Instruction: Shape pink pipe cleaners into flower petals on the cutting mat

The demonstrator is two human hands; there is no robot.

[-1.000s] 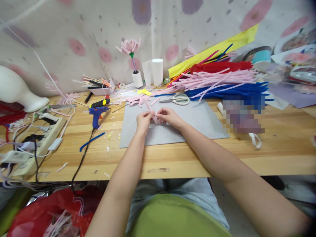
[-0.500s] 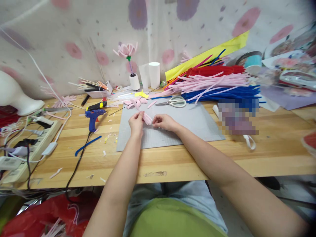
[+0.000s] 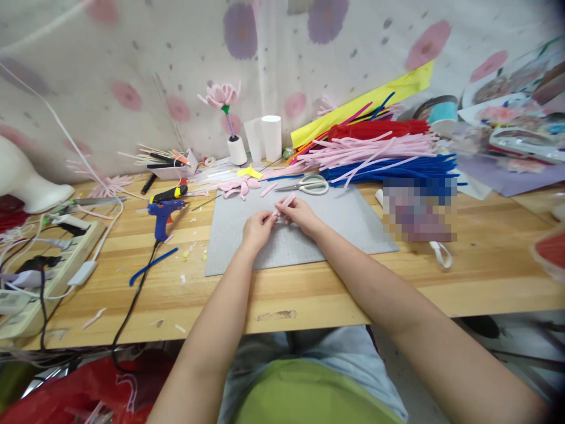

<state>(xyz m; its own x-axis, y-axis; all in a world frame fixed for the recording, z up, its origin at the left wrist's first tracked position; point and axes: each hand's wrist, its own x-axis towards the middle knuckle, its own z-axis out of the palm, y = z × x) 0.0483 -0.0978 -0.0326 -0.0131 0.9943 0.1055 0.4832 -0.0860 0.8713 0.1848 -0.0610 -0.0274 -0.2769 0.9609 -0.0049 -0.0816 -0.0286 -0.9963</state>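
Both hands meet above the grey mat [image 3: 348, 235], fingers closed on a small bundle of pink pipe cleaners [image 3: 286, 201]. My left hand [image 3: 258, 229] pinches its lower left end, partly hiding it. My right hand [image 3: 302, 217] grips it from the right, with the pink ends showing above the fingers. Just behind lie scissors [image 3: 315, 185] with pale handles and a short pink piece [image 3: 268, 189]. Several looped pink petals [image 3: 239, 188] rest at the mat's far left corner.
A blue glue gun [image 3: 164, 213] lies left of the mat, its black cord running off the front edge. Farther left is a power strip [image 3: 83, 259]. Pink pipe cleaners [image 3: 371, 150], with red and blue ones, are heaped at the back right. A pink flower [image 3: 222, 96] stands in a white pot.
My right hand has moved up and left onto the pink bundle. My left hand has shifted right and slightly down, and the bundle has turned so its ends point up right.
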